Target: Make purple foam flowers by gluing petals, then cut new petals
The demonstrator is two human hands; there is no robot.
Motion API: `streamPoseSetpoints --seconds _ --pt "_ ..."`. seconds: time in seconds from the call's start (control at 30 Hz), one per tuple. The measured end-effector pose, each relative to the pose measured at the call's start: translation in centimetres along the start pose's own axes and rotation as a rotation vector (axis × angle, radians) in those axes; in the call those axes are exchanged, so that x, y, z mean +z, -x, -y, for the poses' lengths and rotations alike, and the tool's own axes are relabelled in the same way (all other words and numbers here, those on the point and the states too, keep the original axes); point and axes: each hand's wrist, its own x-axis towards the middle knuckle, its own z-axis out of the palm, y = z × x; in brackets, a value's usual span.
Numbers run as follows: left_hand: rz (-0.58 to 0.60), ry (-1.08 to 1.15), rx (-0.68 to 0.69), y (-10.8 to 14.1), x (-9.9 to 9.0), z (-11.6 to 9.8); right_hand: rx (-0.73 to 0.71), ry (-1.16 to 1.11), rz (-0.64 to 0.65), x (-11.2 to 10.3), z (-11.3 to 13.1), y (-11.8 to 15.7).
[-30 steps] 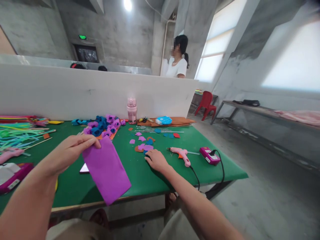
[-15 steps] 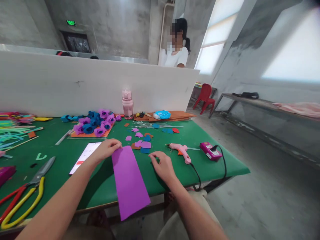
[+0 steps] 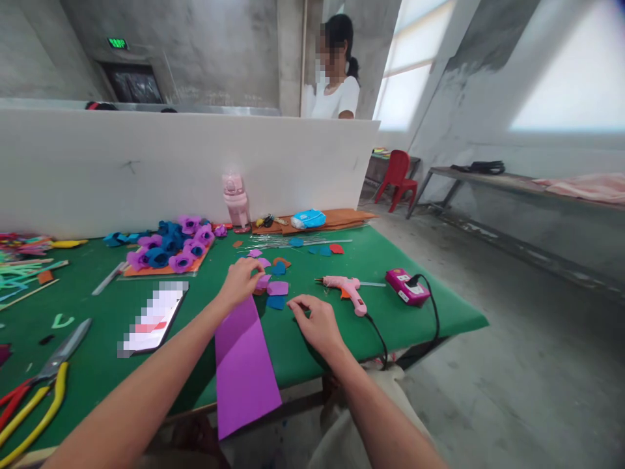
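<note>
The scissors (image 3: pixel 51 371) are cut off by the left border. The purple sheet (image 3: pixel 245 371) lies over the table's (image 3: pixel 415 332) front edge, its top end hidden behind the left hand (image 3: pixel 241 280); whether these bent fingers grip it, I cannot tell. The right hand (image 3: pixel 316 324), loosely half-open, seems unloaded, near a blue piece (image 3: pixel 277 302).

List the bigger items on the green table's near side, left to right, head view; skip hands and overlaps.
Shears → phone → purple sheet → glue gun → magenta box.
</note>
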Motion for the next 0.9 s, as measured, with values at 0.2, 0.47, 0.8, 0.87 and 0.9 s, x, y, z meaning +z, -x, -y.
streamPoseSetpoints --seconds 0.2,0.47,0.8,0.87,0.9 --pt "0.054 0.066 -0.033 2.7 -1.9 -0.5 0.041 -0.026 0.054 0.3 0.0 -0.6" --pt "0.107 0.078 -0.031 -2.6 2.4 -1.6 -0.158 0.354 0.221 3.3 0.2 0.3" --pt "0.498 0.427 -0.189 12.7 -7.5 -5.1 -0.133 0.181 0.215 1.5 0.2 0.6" --pt "0.668 0.427 -0.173 16.6 -7.0 -6.5 -0.118 0.127 0.183 1.0 0.5 0.6" --pt "0.703 0.427 -0.165 18.3 -6.7 -7.1 -0.113 0.108 0.166 0.9 0.6 0.5"
